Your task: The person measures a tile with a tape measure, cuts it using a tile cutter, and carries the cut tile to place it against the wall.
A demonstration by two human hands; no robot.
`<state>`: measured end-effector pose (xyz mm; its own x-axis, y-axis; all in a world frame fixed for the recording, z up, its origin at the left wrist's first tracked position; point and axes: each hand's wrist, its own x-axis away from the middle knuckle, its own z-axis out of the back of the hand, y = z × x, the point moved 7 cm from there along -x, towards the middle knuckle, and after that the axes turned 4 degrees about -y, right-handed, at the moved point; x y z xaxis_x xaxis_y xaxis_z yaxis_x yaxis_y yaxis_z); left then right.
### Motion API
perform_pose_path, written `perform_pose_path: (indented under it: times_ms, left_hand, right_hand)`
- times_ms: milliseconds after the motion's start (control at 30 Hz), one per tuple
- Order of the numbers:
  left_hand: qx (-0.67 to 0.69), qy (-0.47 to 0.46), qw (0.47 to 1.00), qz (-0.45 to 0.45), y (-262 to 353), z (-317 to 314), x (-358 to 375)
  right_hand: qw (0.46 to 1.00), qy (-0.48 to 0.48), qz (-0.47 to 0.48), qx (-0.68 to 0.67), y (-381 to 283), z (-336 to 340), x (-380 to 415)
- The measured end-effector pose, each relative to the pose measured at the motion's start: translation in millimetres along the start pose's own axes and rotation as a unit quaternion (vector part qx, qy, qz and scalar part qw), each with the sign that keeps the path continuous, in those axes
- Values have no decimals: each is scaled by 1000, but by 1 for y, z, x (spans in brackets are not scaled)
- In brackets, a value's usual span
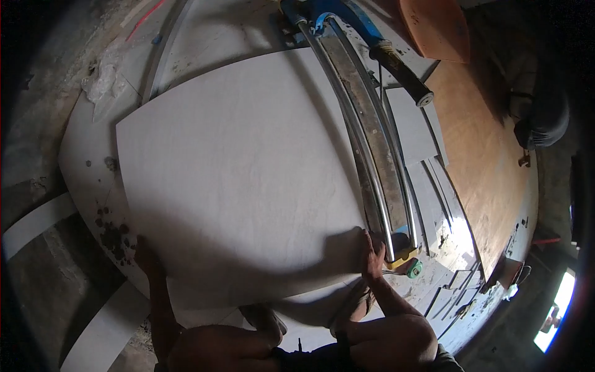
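Observation:
A large pale floor tile [248, 167] lies flat in front of my knees. My left hand [149, 257] is at its near left corner, closed over the edge, though shadow blurs the fingers. At the near right corner, my right hand [372, 255] grips the tile's edge, close to the end of a manual tile cutter [378, 167]. The cutter has two long metal rails, a blue head and a black-gripped handle [406, 77] angled to the right. Beside its yellow end sits a green tape measure [414, 268].
Tile offcuts [414, 127] lie right of the cutter, beside a brown wooden sheet [474, 136]. An orange plastic piece [434, 28] is at the top right. Clear crumpled plastic [104, 77] and a metal bar [162, 56] lie at upper left. Dark clods [114, 239] dot the left floor.

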<state>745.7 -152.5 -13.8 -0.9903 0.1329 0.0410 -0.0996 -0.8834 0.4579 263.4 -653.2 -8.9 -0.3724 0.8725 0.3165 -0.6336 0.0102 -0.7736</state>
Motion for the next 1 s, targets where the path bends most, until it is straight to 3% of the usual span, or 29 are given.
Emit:
perform_pose_path:
  times_ms: [67,133,200,267,333,367,433,500,533,633,700,733,767,800,867,900,933,967,1000]
  left_hand:
    - [80,-37,989,118,20,-6,-9]
    - [162,-60,960,221,45,-8,-12]
    - [-43,-40,998,29,48,-8,-29]
    - [-8,-55,998,5,44,-14,-29]
    - [260,-100,947,159,97,-14,-16]
    - [249,-111,944,189,93,-19,-17]
    - [224,-127,934,247,79,-25,-22]
    - [286,-133,902,296,73,-31,-25]
    - [311,-126,890,309,74,-34,-23]
    - [339,-101,876,327,121,-26,-14]
    - [280,-117,891,337,141,-19,-11]
    - [324,-151,882,308,130,-26,-12]
    - [367,-186,867,280,119,-33,-12]
    - [494,-228,812,212,68,-35,-26]
    - [521,-212,804,192,42,-39,-31]
    - [415,-168,861,241,44,-43,-35]
    - [298,-128,904,279,45,-42,-30]
    - [281,-144,904,286,45,-46,-25]
    - [273,-150,905,290,40,-50,-26]
  right_hand:
    - [998,28,-48,-40,-16,3,0]
    - [996,-14,-63,-64,-25,-2,-6]
    - [992,-53,-92,-64,-26,-6,-16]
    - [993,-50,-105,-30,-31,-3,-19]
    - [995,-6,-92,27,-46,-1,-16]
    - [989,41,-76,119,-48,2,-16]
    - [989,-95,-4,109,-33,-4,-20]
    - [982,-182,-53,27,-55,-3,-23]
    - [984,-173,-39,15,-66,0,-20]
    - [990,-140,-7,13,-90,11,-3]
    - [972,-165,76,148,-103,15,10]
    - [953,-177,118,216,-108,18,13]
    - [950,-205,102,215,-109,21,15]
    - [952,-256,61,156,-102,27,13]
    - [884,-228,168,373,-128,53,-13]
    - [896,-247,113,350,-126,65,-40]
    - [951,-194,50,234,-154,89,-66]
    - [917,-26,265,298,-197,103,-94]
    - [914,-9,295,278,-224,109,-113]
